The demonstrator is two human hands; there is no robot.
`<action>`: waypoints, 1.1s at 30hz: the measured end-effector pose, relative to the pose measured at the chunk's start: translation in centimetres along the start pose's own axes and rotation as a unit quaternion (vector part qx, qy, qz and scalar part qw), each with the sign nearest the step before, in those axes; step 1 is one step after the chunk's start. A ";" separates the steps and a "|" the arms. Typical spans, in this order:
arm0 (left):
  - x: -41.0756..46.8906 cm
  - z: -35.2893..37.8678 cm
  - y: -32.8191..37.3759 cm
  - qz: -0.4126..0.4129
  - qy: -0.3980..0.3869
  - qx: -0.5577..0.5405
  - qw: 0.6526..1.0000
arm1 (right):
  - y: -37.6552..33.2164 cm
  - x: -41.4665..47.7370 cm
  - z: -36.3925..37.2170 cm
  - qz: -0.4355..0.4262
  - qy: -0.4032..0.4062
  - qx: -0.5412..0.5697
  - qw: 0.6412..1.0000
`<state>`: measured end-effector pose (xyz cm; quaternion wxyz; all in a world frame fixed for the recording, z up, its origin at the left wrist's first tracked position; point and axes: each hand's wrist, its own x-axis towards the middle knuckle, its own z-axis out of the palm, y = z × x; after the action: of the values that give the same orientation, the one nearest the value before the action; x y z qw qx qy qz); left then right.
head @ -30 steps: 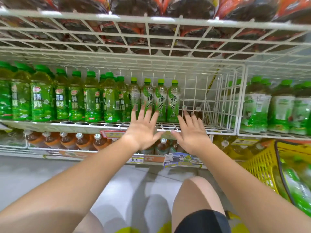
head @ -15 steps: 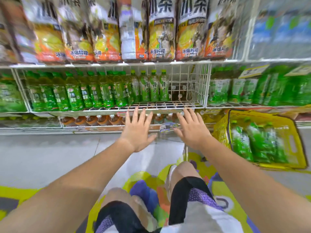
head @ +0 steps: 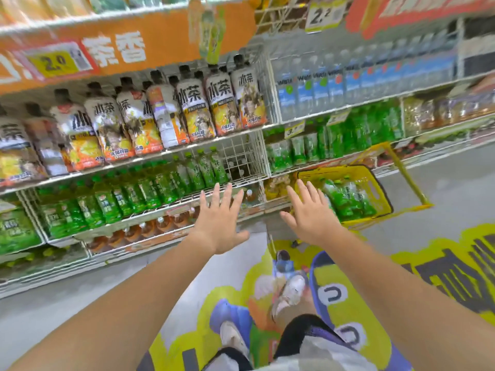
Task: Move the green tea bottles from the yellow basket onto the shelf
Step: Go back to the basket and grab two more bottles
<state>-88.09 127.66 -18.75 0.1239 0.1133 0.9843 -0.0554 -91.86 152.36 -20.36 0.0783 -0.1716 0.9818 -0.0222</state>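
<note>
Store aisle, wire racks: both hands are spread, empty and apart. The left hand (head: 219, 226) faces the shelf (head: 241, 156) gap. The right hand (head: 310, 218), the nearer one, hovers just left of the yellow basket (head: 381, 194), where green tea bottles (head: 345, 196) lie slanted and blurred.

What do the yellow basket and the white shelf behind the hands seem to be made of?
Yellow basket: probably moulded plastic, matt, judging by its uniform colour and cut-out handle slot. Shelf: thin white wire grid, likely coated metal; blur leaves the finish open.
</note>
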 end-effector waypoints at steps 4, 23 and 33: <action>-0.1 -4.3 3.5 0.031 0.028 0.009 0.999 | 3.2 -3.6 -2.5 0.047 0.008 -0.005 0.999; 3.9 -13.9 31.8 0.020 0.110 -0.009 0.994 | 30.6 -18.9 -10.0 0.085 0.056 -0.037 0.994; 11.8 -14.5 38.9 0.044 0.081 -0.053 0.994 | 39.9 -14.7 -12.2 0.083 0.051 -0.057 0.994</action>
<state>-93.43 169.76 -10.96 0.0519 0.1540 0.9866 0.0120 -93.44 195.10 -8.99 0.0194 -0.0924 0.9950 0.0312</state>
